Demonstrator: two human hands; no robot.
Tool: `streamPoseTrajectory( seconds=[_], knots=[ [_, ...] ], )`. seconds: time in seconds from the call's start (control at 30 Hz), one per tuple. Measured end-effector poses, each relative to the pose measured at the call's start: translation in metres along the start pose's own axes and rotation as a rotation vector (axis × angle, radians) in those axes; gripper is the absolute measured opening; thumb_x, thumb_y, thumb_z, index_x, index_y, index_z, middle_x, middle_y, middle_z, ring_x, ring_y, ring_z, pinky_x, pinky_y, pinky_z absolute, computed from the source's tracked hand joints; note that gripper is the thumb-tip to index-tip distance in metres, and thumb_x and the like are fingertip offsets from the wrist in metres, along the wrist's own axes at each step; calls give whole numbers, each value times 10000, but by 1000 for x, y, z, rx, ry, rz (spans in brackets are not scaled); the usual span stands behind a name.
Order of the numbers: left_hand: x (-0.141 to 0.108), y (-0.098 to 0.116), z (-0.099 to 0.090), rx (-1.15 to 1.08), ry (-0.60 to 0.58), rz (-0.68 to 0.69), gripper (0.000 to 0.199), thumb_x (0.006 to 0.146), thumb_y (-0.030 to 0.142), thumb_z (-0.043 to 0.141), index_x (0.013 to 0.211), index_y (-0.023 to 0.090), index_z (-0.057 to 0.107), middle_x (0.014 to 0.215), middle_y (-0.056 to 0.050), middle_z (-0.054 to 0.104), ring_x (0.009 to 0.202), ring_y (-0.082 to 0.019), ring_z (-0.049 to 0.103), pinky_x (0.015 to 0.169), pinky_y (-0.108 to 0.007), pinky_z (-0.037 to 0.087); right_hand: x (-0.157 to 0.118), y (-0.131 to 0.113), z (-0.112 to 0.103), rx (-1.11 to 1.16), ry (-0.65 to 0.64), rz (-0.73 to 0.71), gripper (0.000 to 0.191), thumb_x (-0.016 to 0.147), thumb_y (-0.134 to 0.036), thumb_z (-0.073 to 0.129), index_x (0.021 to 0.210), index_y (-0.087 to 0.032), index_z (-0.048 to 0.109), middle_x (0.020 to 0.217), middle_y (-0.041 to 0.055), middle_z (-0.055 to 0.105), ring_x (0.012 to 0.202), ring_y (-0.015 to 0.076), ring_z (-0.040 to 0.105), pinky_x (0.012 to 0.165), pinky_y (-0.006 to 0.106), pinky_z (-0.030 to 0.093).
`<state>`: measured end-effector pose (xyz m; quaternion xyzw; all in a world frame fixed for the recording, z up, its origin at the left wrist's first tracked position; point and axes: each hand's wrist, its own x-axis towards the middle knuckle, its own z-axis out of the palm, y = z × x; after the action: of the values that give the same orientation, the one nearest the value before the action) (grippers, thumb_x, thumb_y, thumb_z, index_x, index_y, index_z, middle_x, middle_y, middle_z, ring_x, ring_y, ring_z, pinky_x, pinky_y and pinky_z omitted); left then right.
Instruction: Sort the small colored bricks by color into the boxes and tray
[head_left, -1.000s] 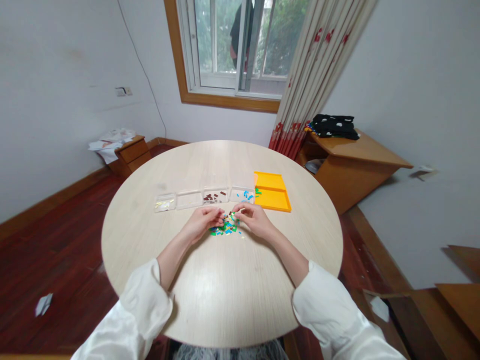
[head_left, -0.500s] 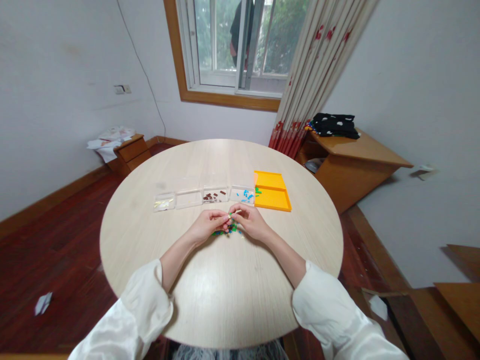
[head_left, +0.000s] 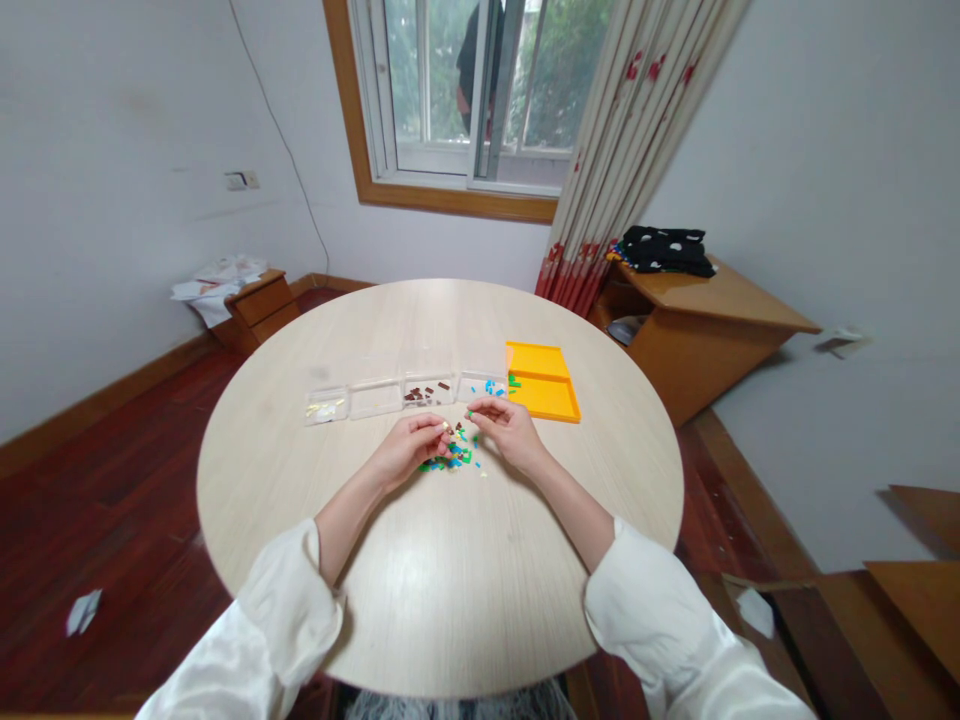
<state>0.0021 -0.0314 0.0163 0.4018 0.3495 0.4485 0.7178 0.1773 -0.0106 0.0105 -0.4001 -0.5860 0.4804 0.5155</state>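
Note:
My left hand point(head_left: 411, 447) pinches a small pale piece between thumb and fingertips, at the left of a loose pile of small coloured pieces point(head_left: 455, 458). My right hand point(head_left: 510, 433) has a small green piece point(head_left: 470, 414) at its fingertips, above and right of the pile. The pile holds green, blue, brown and pale bits. Behind the hands stands a row of clear boxes: one with pale yellow pieces point(head_left: 325, 410), one without visible pieces point(head_left: 375, 399), one with brown pieces point(head_left: 426, 392), and one with blue pieces, partly hidden by my right hand.
An open orange box point(head_left: 553, 397) with a few green pieces stands at the right end of the row. All this lies on a round wooden table point(head_left: 450, 590). Beyond are a cabinet point(head_left: 705, 340) with dark cloth on top, a curtain and a window; a person shows outside.
My hands have moved apart, and more of the pile shows between them. The green piece is now at my right fingertips, away from my left hand. The view has shifted slightly.

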Motion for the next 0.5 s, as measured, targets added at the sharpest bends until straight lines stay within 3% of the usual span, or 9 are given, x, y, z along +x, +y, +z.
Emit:
streamPoseTrajectory(
  seconds=[0.2,0.5],
  knots=[
    [2,7,-1,-207,27,-27,151,704,199,579,605,154,473,494,28,446,462,-83,422,504,-218,415,6,4,-9,-62,52,-38,212,641,-355,691,763,-183,672,811,35,677,775,156,599,760,322,473],
    [7,10,-3,-383,173,-51,279,763,174,466,519,190,333,436,47,323,399,-80,318,442,-212,353,19,0,-51,-234,464,-172,260,651,-397,670,760,-163,637,775,48,656,724,161,582,696,316,467]
  ],
)
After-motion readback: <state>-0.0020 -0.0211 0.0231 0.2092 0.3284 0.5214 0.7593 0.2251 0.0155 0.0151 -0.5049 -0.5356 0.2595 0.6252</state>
